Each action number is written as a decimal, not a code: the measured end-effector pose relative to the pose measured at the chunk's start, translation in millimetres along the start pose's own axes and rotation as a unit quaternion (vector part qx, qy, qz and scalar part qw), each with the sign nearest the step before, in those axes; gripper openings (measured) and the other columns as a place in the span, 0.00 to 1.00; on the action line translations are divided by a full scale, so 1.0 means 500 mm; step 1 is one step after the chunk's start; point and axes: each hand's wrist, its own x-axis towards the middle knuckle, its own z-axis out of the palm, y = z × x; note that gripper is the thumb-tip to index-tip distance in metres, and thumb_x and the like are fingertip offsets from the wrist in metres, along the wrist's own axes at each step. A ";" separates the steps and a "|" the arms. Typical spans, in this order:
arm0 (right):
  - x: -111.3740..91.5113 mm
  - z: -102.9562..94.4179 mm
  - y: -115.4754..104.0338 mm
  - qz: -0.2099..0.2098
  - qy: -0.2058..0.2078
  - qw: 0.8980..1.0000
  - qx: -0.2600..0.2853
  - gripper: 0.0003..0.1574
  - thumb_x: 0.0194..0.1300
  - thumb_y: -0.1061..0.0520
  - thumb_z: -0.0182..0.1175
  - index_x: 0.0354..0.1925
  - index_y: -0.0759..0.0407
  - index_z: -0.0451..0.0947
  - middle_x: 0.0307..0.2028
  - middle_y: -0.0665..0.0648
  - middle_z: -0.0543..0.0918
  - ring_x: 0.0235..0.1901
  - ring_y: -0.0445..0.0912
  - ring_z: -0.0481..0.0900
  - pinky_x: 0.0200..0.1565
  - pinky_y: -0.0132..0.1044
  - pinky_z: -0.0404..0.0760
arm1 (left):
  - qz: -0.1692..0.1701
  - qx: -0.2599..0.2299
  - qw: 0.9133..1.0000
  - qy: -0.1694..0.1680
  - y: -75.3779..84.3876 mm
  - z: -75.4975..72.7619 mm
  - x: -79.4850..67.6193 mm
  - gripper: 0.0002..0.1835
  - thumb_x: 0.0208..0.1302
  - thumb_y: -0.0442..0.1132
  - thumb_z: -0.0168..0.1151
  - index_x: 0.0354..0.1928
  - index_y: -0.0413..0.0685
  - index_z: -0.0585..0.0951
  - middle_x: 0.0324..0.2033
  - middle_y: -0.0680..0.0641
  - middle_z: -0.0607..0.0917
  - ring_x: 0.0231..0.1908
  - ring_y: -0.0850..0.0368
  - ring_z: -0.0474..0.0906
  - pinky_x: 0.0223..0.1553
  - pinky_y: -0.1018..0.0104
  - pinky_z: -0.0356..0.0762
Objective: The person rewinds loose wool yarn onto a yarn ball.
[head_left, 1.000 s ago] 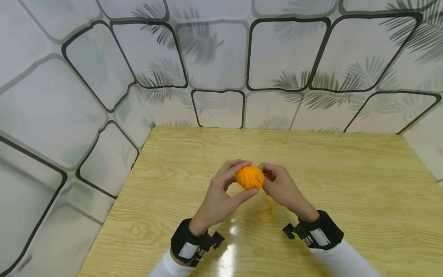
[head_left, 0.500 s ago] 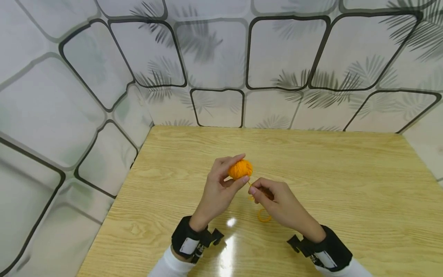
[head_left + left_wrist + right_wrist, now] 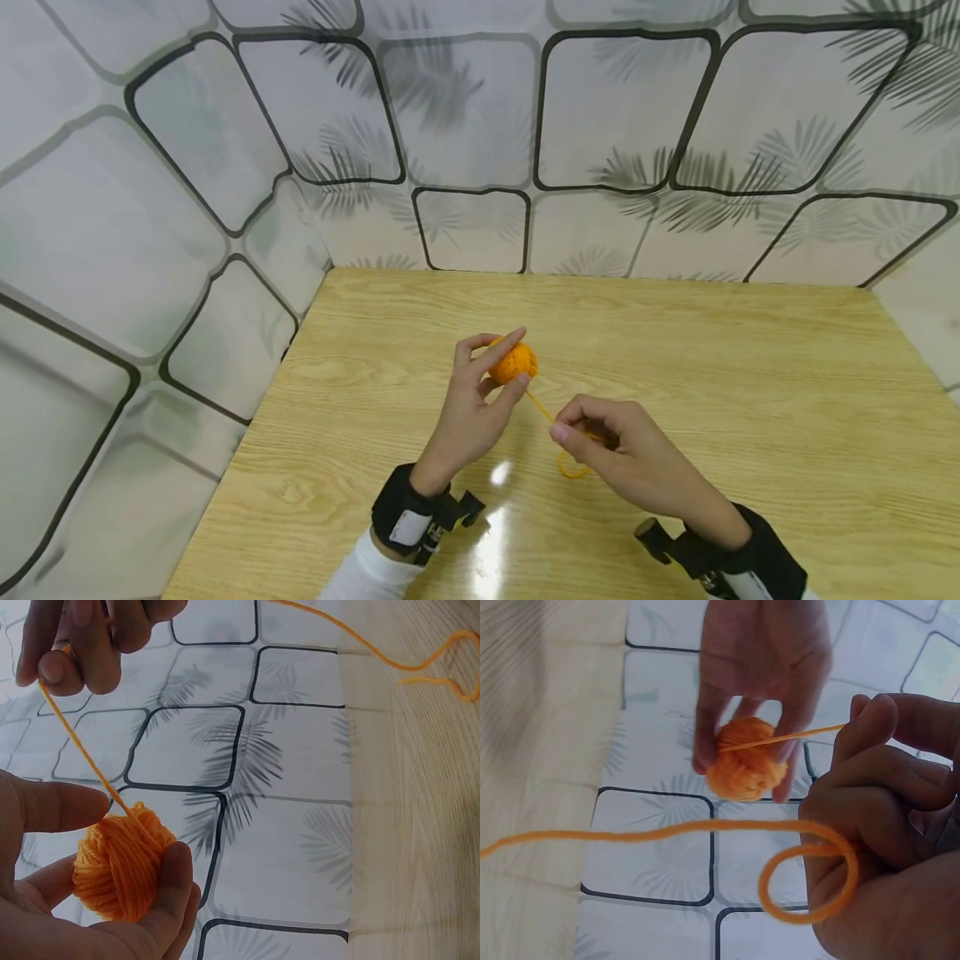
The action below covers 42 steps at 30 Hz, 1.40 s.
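A small ball of orange yarn is held above the table by my left hand, thumb on one side and fingers round the other. From the ball a strand of yarn runs taut to my right hand, which pinches it between thumb and index finger. The right hand's other fingers are curled in, as the right wrist view shows. Past that hand, a loose tail hangs in a loop, and its end lies on the table in the left wrist view.
The light wood-grain table stretches out on both sides of the hands. Behind it and to the left stands a pale wall covering with dark outlines and leaf prints. Each wrist wears a black strap with a small camera.
My right hand has moved from beside the ball down and to the right, drawing the strand out straight. My left hand has shifted slightly left and away with the ball.
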 end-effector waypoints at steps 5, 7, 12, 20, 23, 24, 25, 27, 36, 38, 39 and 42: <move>-0.004 -0.008 -0.021 0.000 0.002 1.000 0.015 0.08 0.75 0.62 0.58 0.39 0.52 0.81 0.23 0.48 0.71 0.17 0.39 0.63 0.16 0.34 0.66 | 0.006 0.010 1.000 -0.016 0.002 -0.002 0.000 0.25 0.75 0.32 0.58 0.72 0.43 0.72 0.63 0.37 0.61 0.53 0.46 0.75 0.54 0.54 0.81; -0.003 -0.012 -0.029 -0.008 0.008 1.000 0.012 0.08 0.76 0.64 0.57 0.39 0.53 0.80 0.23 0.48 0.71 0.16 0.40 0.63 0.15 0.34 0.65 | 0.005 0.013 1.000 -0.024 0.002 -0.002 -0.001 0.26 0.74 0.31 0.60 0.72 0.45 0.72 0.63 0.38 0.63 0.54 0.47 0.75 0.53 0.56 0.82; 0.009 -0.028 -0.049 -0.033 0.035 0.999 -0.011 0.10 0.76 0.65 0.56 0.40 0.53 0.80 0.25 0.50 0.73 0.16 0.42 0.63 0.15 0.35 0.65 | 0.005 -0.008 0.998 -0.065 0.003 -0.003 -0.005 0.28 0.69 0.25 0.63 0.69 0.46 0.74 0.64 0.42 0.69 0.58 0.47 0.74 0.51 0.58 0.84; 0.043 -0.056 -0.060 -0.056 0.092 0.993 -0.054 0.10 0.75 0.66 0.57 0.39 0.53 0.80 0.27 0.51 0.75 0.17 0.44 0.64 0.17 0.37 0.66 | 0.022 -0.054 0.987 -0.147 0.012 -0.003 -0.015 0.26 0.67 0.24 0.64 0.66 0.43 0.76 0.66 0.42 0.69 0.61 0.47 0.73 0.55 0.57 0.82; 0.057 -0.062 -0.055 -0.055 0.102 0.991 -0.058 0.09 0.75 0.65 0.57 0.38 0.54 0.80 0.27 0.52 0.75 0.16 0.44 0.62 0.16 0.37 0.64 | 0.027 -0.068 0.985 -0.154 0.014 0.001 -0.018 0.25 0.66 0.26 0.66 0.64 0.42 0.76 0.65 0.41 0.69 0.60 0.47 0.73 0.54 0.56 0.82; 0.062 -0.063 -0.052 -0.054 0.105 0.991 -0.060 0.08 0.75 0.64 0.57 0.38 0.55 0.80 0.27 0.52 0.75 0.15 0.44 0.62 0.16 0.37 0.64 | 0.029 -0.072 0.985 -0.153 0.015 0.002 -0.018 0.24 0.66 0.27 0.67 0.64 0.42 0.77 0.64 0.41 0.69 0.59 0.48 0.73 0.54 0.56 0.83; 0.067 -0.064 -0.050 -0.052 0.107 0.991 -0.062 0.08 0.75 0.64 0.57 0.38 0.55 0.80 0.27 0.52 0.75 0.15 0.44 0.61 0.16 0.38 0.64 | 0.031 -0.077 0.985 -0.150 0.016 0.004 -0.019 0.23 0.66 0.27 0.67 0.63 0.41 0.77 0.63 0.42 0.69 0.58 0.48 0.74 0.53 0.56 0.83; 0.077 -0.067 -0.044 -0.047 0.111 0.991 -0.064 0.07 0.76 0.63 0.57 0.37 0.57 0.80 0.26 0.53 0.75 0.15 0.45 0.61 0.16 0.38 0.64 | 0.039 -0.089 0.985 -0.143 0.019 0.007 -0.021 0.22 0.65 0.27 0.68 0.61 0.40 0.78 0.61 0.42 0.69 0.56 0.48 0.74 0.53 0.55 0.83; 0.113 -0.067 0.005 0.009 0.103 0.994 -0.036 0.10 0.77 0.54 0.58 0.39 0.58 0.82 0.28 0.58 0.75 0.18 0.48 0.64 0.19 0.37 0.64 | 0.081 -0.148 0.976 -0.137 0.032 0.006 -0.026 0.30 0.66 0.27 0.67 0.69 0.37 0.70 0.62 0.38 0.73 0.58 0.49 0.74 0.55 0.52 0.82; 0.117 -0.060 0.016 0.017 0.098 0.995 -0.020 0.11 0.77 0.54 0.58 0.39 0.59 0.82 0.29 0.58 0.77 0.20 0.49 0.68 0.21 0.35 0.68 | 0.094 -0.162 0.973 -0.133 0.032 0.004 -0.025 0.31 0.67 0.29 0.68 0.69 0.34 0.69 0.63 0.35 0.72 0.58 0.49 0.74 0.56 0.53 0.81; 0.118 -0.056 0.021 0.020 0.093 0.995 -0.010 0.11 0.77 0.55 0.58 0.39 0.59 0.82 0.30 0.58 0.78 0.21 0.49 0.69 0.21 0.34 0.70 | 0.100 -0.170 0.971 -0.132 0.032 0.004 -0.025 0.31 0.67 0.30 0.67 0.70 0.32 0.68 0.64 0.33 0.72 0.58 0.49 0.73 0.57 0.53 0.80; 0.119 -0.043 0.034 0.030 0.078 0.996 0.027 0.12 0.78 0.57 0.57 0.41 0.63 0.82 0.32 0.59 0.81 0.24 0.49 0.75 0.25 0.33 0.77 | 0.116 -0.198 0.964 -0.134 0.032 0.003 -0.022 0.31 0.68 0.28 0.66 0.70 0.28 0.66 0.64 0.29 0.69 0.58 0.49 0.73 0.60 0.52 0.78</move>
